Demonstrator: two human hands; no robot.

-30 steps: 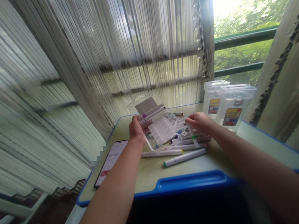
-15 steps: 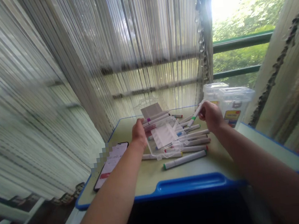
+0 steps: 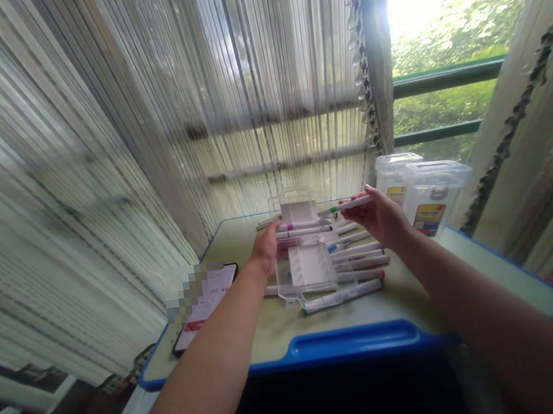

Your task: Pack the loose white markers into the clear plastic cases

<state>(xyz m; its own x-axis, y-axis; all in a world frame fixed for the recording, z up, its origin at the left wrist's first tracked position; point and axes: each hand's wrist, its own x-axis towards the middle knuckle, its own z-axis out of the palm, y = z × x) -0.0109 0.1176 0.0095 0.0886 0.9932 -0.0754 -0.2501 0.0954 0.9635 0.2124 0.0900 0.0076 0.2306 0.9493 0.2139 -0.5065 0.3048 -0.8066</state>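
Observation:
A clear plastic case (image 3: 307, 257) stands open on a small desk (image 3: 271, 328), with a few markers lying in its far half. My left hand (image 3: 267, 248) grips the case's left side. My right hand (image 3: 382, 215) is closed on a white marker with a green cap (image 3: 351, 204), held level just right of the case's far half. Several more white markers (image 3: 358, 257) lie loose on the desk to the right of the case and under it. One green-tipped marker (image 3: 342, 295) lies nearest the front.
A phone (image 3: 202, 303) lies face up at the desk's left side. Two clear lidded tubs (image 3: 431, 198) stand at the back right. String curtains hang close behind the desk, with a window and green rail at the right. A blue tray lip (image 3: 348, 342) runs along the front edge.
My right hand picked a green-capped marker out of the loose pile, lifted it and brought it level beside the case. The case turned square to me under my left hand.

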